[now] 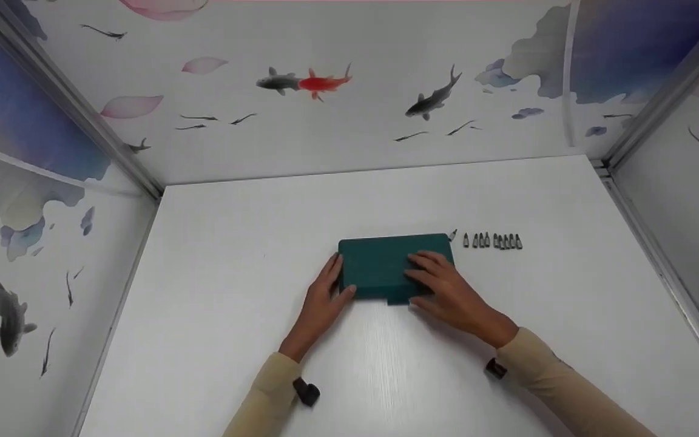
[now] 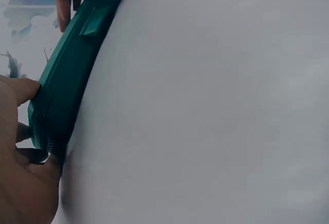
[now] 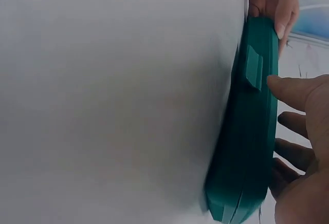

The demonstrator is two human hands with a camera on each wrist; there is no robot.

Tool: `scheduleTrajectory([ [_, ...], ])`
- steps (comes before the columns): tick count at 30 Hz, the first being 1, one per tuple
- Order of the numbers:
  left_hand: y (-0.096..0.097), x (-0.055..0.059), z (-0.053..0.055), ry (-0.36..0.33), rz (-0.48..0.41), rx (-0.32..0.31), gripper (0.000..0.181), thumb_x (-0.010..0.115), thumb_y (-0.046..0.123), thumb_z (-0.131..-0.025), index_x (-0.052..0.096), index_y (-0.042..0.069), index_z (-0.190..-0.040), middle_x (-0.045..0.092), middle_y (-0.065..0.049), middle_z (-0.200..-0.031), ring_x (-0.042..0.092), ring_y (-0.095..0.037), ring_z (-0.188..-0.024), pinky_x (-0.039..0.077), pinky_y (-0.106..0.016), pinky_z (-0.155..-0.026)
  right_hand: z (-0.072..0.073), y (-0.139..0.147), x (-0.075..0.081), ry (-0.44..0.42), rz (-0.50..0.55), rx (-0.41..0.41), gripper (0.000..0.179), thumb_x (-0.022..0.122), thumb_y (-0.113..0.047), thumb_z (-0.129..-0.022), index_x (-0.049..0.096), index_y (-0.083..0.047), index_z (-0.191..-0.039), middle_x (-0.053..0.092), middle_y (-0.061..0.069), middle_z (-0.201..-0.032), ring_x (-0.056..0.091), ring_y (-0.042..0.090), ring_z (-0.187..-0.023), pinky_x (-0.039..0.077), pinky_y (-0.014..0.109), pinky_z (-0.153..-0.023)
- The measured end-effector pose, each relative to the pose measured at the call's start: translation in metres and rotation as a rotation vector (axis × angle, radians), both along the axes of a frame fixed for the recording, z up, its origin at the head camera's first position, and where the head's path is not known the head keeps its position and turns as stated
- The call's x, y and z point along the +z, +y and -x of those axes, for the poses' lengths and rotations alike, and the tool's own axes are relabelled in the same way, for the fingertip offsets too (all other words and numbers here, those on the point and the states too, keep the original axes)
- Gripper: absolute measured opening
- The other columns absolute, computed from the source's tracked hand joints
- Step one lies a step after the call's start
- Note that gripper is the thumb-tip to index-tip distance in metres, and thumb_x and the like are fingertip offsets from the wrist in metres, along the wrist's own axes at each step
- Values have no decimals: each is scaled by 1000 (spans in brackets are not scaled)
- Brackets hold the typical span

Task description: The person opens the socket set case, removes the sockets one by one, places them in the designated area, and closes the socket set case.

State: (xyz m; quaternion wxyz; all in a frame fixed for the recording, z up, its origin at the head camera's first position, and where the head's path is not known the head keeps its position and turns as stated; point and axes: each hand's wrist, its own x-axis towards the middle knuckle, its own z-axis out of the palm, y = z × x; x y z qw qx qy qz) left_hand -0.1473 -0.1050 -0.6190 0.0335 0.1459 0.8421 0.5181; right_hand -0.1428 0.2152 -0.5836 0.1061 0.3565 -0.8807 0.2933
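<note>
A closed dark green plastic case (image 1: 377,258) lies flat on the white table, its latch (image 1: 397,301) on the near long side. My left hand (image 1: 319,306) holds the case's left end, with the thumb at the near corner and the fingers along the side. On the lid's right part rest the spread fingers of my right hand (image 1: 449,294), the thumb close to the latch. The right wrist view shows the latch (image 3: 254,67) sticking out from the case's side.
Several small, dark, pointed pieces (image 1: 500,241) stand in a row right of the case. One tilted piece (image 1: 453,234) is at its far right corner. Printed panels with fish (image 1: 431,100) enclose the white table (image 1: 204,315) at the back and sides.
</note>
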Motion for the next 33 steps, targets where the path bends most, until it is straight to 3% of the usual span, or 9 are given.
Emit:
scheduleTrajectory([
  [5,0,-8,0,30,-11,12,79,67,38,-112,29,6,-174,24,-16,-181,24,-31,-167,32,-47,-131,5,-15,-8,4,-55,10,65,94,-18,-91,67,-1,-147,51,24,-164,44,47,-153,44,69,-119],
  [10,0,-8,-1,45,-2,31,80,67,40,-112,30,8,-174,26,-15,-181,27,-29,-166,32,-47,-131,8,-22,-10,0,-52,-12,64,94,-19,-91,67,-3,-147,52,22,-164,45,45,-152,41,70,-119],
  [20,1,-11,-2,86,0,34,80,66,41,-112,30,6,-174,28,-15,-180,28,-30,-166,31,-50,-132,10,-28,-16,67,-12,-48,63,98,-14,-85,70,-3,-140,59,23,-156,51,47,-145,43,72,-114],
  [33,0,-12,-2,87,-3,35,79,67,39,-112,31,7,-174,28,-13,-180,28,-28,-166,30,-48,-132,9,-36,-17,114,-90,-109,51,97,-13,-85,75,-2,-130,64,24,-150,58,47,-140,46,70,-110],
])
